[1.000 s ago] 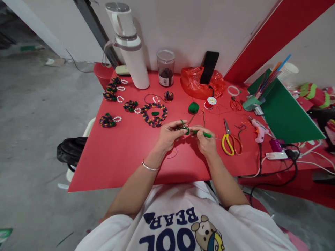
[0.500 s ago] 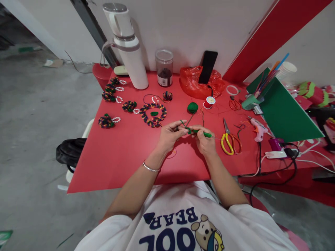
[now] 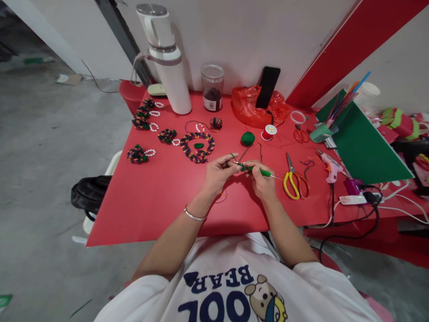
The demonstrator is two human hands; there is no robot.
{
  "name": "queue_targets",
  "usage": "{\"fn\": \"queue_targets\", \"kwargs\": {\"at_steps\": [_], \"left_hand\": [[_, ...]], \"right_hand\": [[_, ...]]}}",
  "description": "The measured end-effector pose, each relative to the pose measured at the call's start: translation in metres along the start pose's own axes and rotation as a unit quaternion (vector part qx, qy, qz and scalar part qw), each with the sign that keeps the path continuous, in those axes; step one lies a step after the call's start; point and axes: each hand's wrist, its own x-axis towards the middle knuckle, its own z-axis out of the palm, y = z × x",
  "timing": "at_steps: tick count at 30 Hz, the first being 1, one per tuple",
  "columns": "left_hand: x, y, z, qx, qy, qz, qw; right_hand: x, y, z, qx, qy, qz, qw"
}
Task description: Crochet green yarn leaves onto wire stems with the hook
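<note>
Between my fingertips is a small piece of green crochet work (image 3: 241, 167). My left hand (image 3: 217, 174) pinches it, with a green strand raised over the index finger. In my right hand (image 3: 262, 180) is a crochet hook (image 3: 264, 173) with a green handle, its tip reaching into the green loops. The yarn runs back to a green yarn ball (image 3: 247, 138) just beyond my hands. Left of them lies a multicoloured crocheted strip (image 3: 210, 142) curved into a ring, with a small green piece (image 3: 199, 146) inside it.
Yellow-handled scissors (image 3: 291, 184) and a pink glue gun (image 3: 331, 168) lie to the right. Several crocheted flowers with bead loops (image 3: 136, 154) sit at left. At the back stand a white flask (image 3: 174, 85), a clear jar (image 3: 212, 87) and a phone (image 3: 267, 87) on a red bag.
The camera view has shifted slightly, so the table objects appear a little to the right. My hands keep nearly the same pose, still holding the green work and the hook.
</note>
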Motion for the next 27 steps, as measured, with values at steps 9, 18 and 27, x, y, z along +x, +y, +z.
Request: {"fn": "queue_targets", "kwargs": {"at_steps": [9,18,27], "left_hand": [[-0.003,-0.01,0.007,0.007,0.037,0.054,0.998],[-0.002,0.002,0.001,-0.121,-0.026,-0.098,0.987],[-0.001,0.008,-0.007,-0.093,-0.069,-0.103,0.988]], "right_hand": [[-0.007,-0.01,0.014,-0.233,0.046,-0.202,0.95],[-0.007,-0.006,0.008,-0.248,0.001,-0.28,0.927],[0.009,-0.015,-0.015,-0.208,-0.092,-0.322,0.919]]}}
